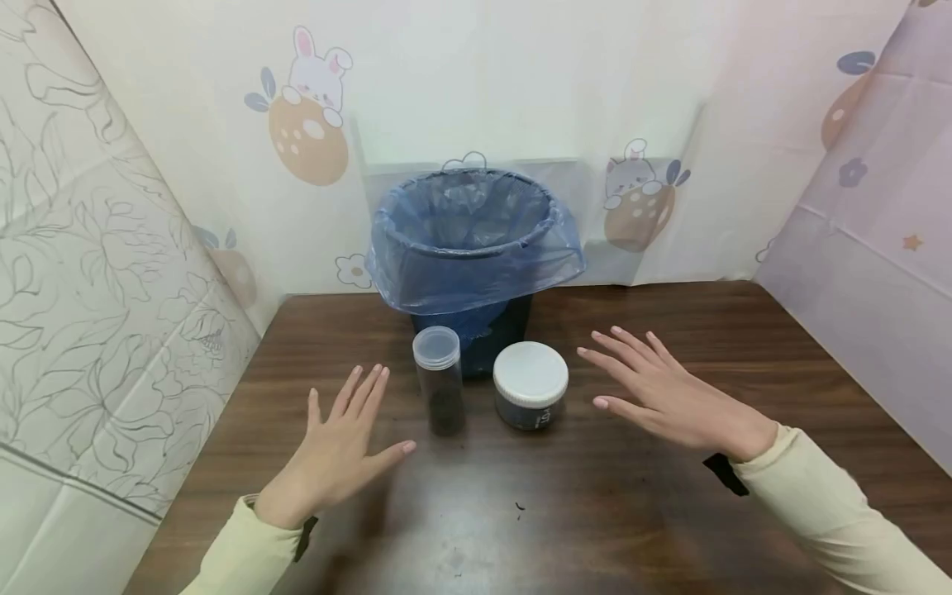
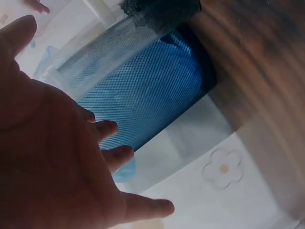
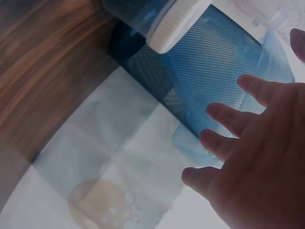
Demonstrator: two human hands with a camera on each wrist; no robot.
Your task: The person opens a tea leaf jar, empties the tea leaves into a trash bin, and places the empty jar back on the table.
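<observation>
My left hand (image 1: 330, 459) hovers over the table with fingers spread, holding nothing. Just to its right stands a tall clear container (image 1: 440, 384) with a translucent lid and dark contents at the bottom. Beside that container is a short, wide jar (image 1: 530, 388) with a white lid and dark sides. My right hand (image 1: 673, 397) is held apart from the jar on its right side, fingers extended, nothing in it. In the left wrist view the clear container (image 2: 109, 52) slants past the left hand; the right wrist view shows the jar's white lid (image 3: 178, 24) beyond the right hand.
Behind both containers stands a dark mesh bin (image 1: 506, 322) lined with a blue plastic bag (image 1: 476, 277) folded over its rim. Small dark bits (image 1: 520, 506) lie on the brown wooden table (image 1: 595, 529). Printed sheets (image 1: 521, 83) hang at the back and sides.
</observation>
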